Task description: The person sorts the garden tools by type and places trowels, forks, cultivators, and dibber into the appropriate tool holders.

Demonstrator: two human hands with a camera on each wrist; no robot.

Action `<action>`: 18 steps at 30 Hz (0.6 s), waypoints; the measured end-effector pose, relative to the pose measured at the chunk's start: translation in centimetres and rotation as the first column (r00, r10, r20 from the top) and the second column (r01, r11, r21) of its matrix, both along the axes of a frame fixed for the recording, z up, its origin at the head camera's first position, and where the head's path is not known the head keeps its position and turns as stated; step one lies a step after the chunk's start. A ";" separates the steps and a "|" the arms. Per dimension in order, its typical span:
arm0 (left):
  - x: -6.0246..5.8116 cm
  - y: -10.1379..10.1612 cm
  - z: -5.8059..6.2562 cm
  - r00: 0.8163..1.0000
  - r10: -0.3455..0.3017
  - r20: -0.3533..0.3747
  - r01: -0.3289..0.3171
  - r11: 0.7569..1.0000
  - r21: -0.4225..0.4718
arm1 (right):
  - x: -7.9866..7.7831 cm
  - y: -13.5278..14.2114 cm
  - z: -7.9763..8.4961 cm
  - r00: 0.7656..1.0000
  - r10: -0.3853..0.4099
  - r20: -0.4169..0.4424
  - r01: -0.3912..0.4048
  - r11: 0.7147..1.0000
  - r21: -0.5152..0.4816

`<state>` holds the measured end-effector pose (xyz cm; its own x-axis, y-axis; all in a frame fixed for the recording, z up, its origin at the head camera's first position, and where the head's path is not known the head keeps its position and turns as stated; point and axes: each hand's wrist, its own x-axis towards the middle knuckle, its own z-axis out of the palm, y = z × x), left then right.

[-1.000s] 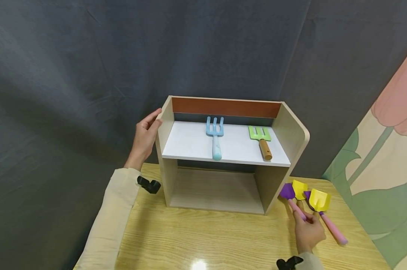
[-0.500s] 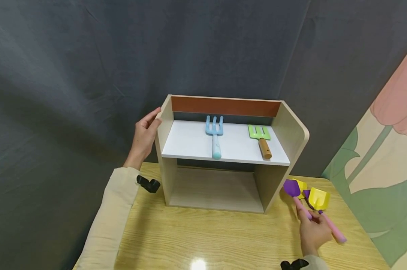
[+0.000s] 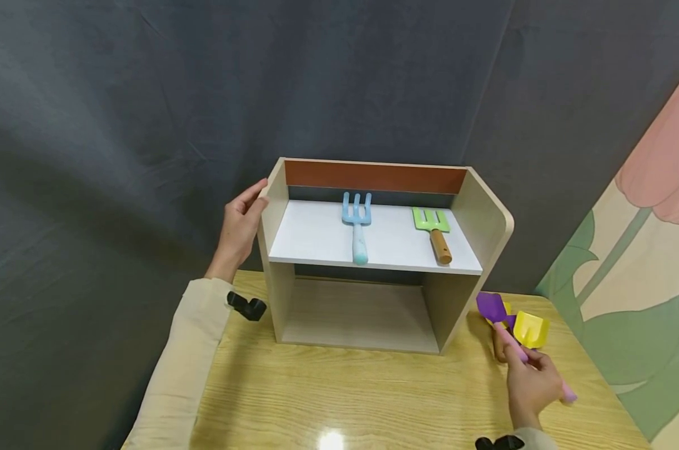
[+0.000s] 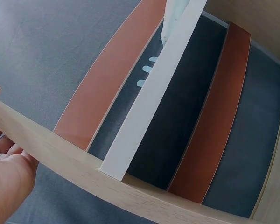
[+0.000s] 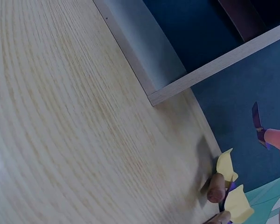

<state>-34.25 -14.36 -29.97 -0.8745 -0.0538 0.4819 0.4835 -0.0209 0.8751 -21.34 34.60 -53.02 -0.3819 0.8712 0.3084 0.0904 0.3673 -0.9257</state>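
In the head view my left hand point(image 3: 238, 231) grips the left side panel of a small two-tier wooden shelf point(image 3: 488, 228), thumb at the front edge. The left wrist view shows fingers point(image 4: 11, 154) behind that panel. My right hand point(image 3: 533, 384) pinches the pink handle of a purple toy shovel point(image 3: 491, 307), right of the shelf. In the right wrist view this shovel's blade point(image 5: 257, 122) is raised above the other tools. Beneath it lie two yellow toy shovels point(image 3: 531, 329) and another purple one, mostly covered, its pink handle end point(image 3: 568, 394) showing beside my hand.
On the shelf's white upper board lie a light blue toy fork point(image 3: 359, 231) and a green toy rake point(image 3: 436, 234) with a brown handle. The shelf stands on a wood-grain table point(image 3: 328, 387). Behind hangs a dark grey curtain point(image 3: 373, 81); a flower-patterned panel point(image 3: 649, 300) is on the right.
My right hand has lifted the purple shovel and shifted slightly right with it, so the blade now covers part of a yellow shovel. My left hand has stayed on the shelf.
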 end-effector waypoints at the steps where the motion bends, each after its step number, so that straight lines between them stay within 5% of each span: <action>1: 0.0 0.0 0.0 1.000 0.000 0.000 0.000 1.000 -0.001 | 0.0 0.0 0.1 1.000 0.001 -0.001 -0.001 1.000 -0.004; 8: 0.1 0.0 -0.1 1.000 -0.003 0.006 0.003 1.000 -0.001 | 0.5 -0.4 0.9 0.996 0.053 -0.075 -0.055 0.998 -0.032; 18: 0.0 0.1 0.0 1.000 0.002 0.011 -0.002 1.000 0.003 | 1.7 -0.2 2.2 0.994 0.027 -0.104 -0.022 0.999 0.046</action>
